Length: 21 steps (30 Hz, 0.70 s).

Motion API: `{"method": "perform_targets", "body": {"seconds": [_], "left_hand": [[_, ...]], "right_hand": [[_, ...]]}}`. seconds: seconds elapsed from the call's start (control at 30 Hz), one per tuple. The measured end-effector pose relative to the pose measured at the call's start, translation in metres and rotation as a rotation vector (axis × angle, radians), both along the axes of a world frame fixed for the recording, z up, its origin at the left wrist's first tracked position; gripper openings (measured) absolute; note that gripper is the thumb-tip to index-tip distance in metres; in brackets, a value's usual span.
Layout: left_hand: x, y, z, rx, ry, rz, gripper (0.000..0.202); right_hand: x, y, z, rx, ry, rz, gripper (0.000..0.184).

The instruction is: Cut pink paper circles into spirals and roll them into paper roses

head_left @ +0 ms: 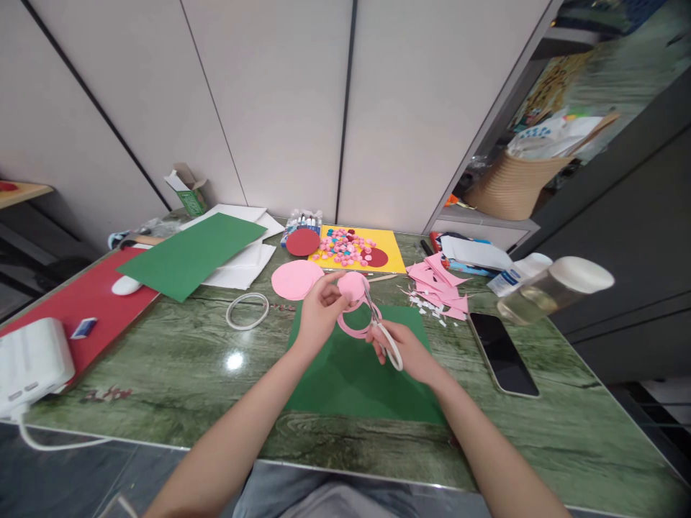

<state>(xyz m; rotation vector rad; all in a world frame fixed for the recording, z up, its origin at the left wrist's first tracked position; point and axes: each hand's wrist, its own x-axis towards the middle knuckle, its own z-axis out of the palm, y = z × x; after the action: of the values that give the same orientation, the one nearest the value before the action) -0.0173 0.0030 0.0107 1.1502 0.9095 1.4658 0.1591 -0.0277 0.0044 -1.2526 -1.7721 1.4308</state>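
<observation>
My left hand (319, 309) pinches a pink paper circle (352, 285) from which a curled pink offcut strip (353, 328) hangs. My right hand (402, 351) is closed around the white handles of a pair of scissors (382, 327), whose blades reach up to the pink paper. Both hands hover over a dark green sheet (356, 381) lying on the green marbled table (178, 360). A larger pink paper disc (296, 279) lies just beyond my left hand.
A yellow sheet (389, 252) with pink beads and red discs lies behind. Pink scraps (440, 284), a phone (502, 352), a clear jar (551, 291), a tape roll (247, 311), a green sheet (188, 255), a red mat (80, 302) and a white device (32, 363) surround the work area.
</observation>
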Motion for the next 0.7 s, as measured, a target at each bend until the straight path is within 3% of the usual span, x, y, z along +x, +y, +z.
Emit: {"method": "perform_targets", "body": {"seconds": [0.23,0.7], "left_hand": [[0.0009,-0.0003,0.0023,-0.070,-0.098,-0.041,0.051],[0.0041,0.0002,-0.0071,-0.115,-0.055,-0.083,0.025]], "right_hand": [[0.0000,-0.0002,0.0007,0.023,0.003,-0.003,0.037],[-0.0019,-0.0014,0.0010,0.029,-0.037,-0.015,0.035]]}}
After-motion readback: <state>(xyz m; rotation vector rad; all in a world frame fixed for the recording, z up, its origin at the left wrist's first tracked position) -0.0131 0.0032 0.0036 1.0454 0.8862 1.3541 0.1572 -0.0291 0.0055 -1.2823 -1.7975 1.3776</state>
